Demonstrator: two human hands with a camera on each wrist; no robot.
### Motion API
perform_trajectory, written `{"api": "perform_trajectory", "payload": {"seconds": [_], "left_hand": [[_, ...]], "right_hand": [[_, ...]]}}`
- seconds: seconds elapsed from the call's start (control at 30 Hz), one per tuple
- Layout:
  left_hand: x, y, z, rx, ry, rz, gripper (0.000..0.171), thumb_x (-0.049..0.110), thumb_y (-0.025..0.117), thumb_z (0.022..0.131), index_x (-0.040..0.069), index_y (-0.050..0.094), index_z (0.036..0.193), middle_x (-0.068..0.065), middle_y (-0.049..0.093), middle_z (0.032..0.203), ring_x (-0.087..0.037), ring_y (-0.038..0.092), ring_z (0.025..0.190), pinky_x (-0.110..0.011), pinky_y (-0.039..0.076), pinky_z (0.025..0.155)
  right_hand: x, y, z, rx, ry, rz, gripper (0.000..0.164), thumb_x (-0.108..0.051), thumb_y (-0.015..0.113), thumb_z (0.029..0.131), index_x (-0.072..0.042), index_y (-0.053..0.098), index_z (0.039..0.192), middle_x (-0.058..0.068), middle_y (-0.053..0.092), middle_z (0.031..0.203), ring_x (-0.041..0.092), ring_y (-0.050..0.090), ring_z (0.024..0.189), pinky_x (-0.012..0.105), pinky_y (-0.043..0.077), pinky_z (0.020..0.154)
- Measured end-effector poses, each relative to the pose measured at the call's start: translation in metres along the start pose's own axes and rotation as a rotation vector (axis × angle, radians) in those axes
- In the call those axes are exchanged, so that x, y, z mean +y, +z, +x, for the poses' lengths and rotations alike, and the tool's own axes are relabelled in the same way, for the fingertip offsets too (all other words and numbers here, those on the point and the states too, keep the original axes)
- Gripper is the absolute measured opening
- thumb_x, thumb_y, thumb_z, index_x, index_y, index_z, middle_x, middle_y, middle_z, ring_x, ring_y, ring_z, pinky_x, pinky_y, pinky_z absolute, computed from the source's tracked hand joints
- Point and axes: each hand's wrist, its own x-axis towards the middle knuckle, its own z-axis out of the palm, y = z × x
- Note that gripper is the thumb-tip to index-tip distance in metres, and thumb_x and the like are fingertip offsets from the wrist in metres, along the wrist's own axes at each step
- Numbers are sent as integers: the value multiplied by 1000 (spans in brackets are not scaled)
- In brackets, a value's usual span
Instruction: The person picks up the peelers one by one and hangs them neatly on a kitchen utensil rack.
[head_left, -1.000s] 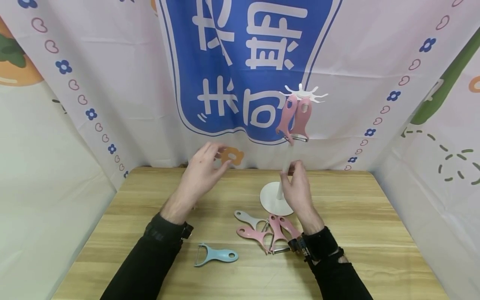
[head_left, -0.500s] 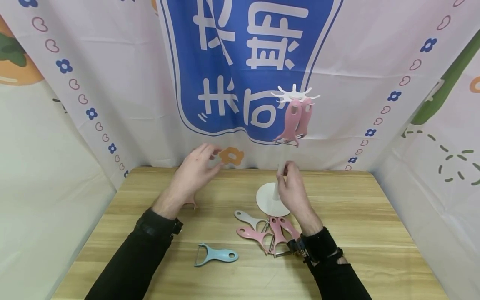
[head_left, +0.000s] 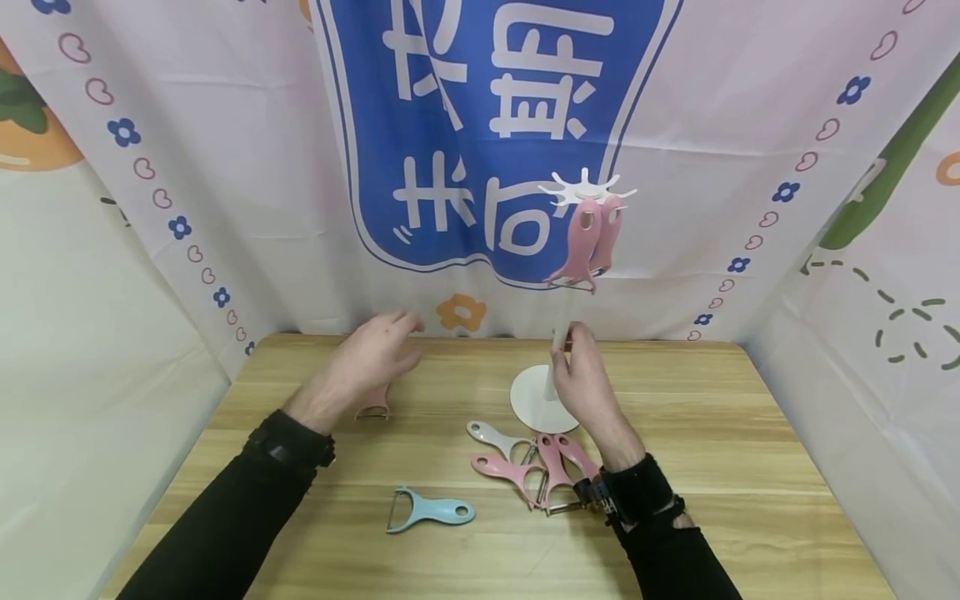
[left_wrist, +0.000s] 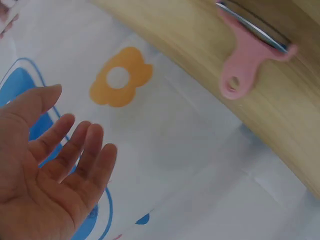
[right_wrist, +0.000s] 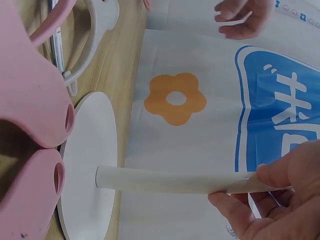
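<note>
My right hand (head_left: 583, 375) grips the post (right_wrist: 150, 180) of a white stand, above its round base (head_left: 534, 402). Two pink peelers (head_left: 583, 237) hang from the hooks of the stand's white top (head_left: 587, 192). My left hand (head_left: 367, 358) is in the air at the back left, fingers loosely bent with nothing in them, as the left wrist view shows. Under it lies a pink peeler (left_wrist: 245, 55), partly hidden in the head view. In front of the base lie a light grey peeler (head_left: 491, 434) and several pink peelers (head_left: 502, 468).
A light blue peeler (head_left: 438, 510) lies alone near the front middle of the wooden table (head_left: 712, 500). A printed cloth (head_left: 262, 167) hangs behind the table's back edge, and cloth walls stand at both sides.
My left hand has moved left and down, uncovering part of the pink peeler beneath it. The stand has shifted slightly left in my right hand and turned, bringing one hanging peeler frontward.
</note>
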Motion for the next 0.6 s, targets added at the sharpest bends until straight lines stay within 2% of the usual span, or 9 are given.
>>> {"api": "perform_trajectory", "payload": {"seconds": [0.2, 0.37, 0.5, 0.6], "left_hand": [[-11, 11, -6, -111, -40, 70, 42, 21, 75, 94, 4, 62, 130, -14, 67, 122, -31, 65, 110, -46, 57, 94], [-22, 18, -14, -151, -65, 121, 42, 18, 72, 94, 2, 62, 132, -16, 67, 124, -34, 65, 111, -48, 57, 95], [-32, 22, -18, -188, -90, 157, 39, 17, 71, 93, -3, 64, 125, -20, 66, 121, -36, 65, 110, -49, 56, 96], [-37, 24, -19, -224, -144, 153, 30, 19, 71, 94, -2, 66, 114, -15, 67, 108, -31, 66, 99, -48, 58, 90]], "right_hand": [[0, 0, 0, -1, -2, 0, 33, -3, 52, 105, 5, 45, 136, 20, 53, 122, 33, 58, 115, 45, 58, 90], [0, 0, 0, -1, -4, -7, 33, -2, 52, 105, 5, 45, 136, 20, 53, 122, 34, 58, 115, 45, 59, 90], [0, 0, 0, 0, -3, -13, 32, -3, 52, 105, 5, 45, 136, 20, 53, 122, 33, 58, 115, 45, 59, 90], [1, 0, 0, -2, -2, -14, 32, -4, 52, 106, 5, 45, 136, 20, 53, 121, 33, 59, 115, 45, 59, 89]]}}
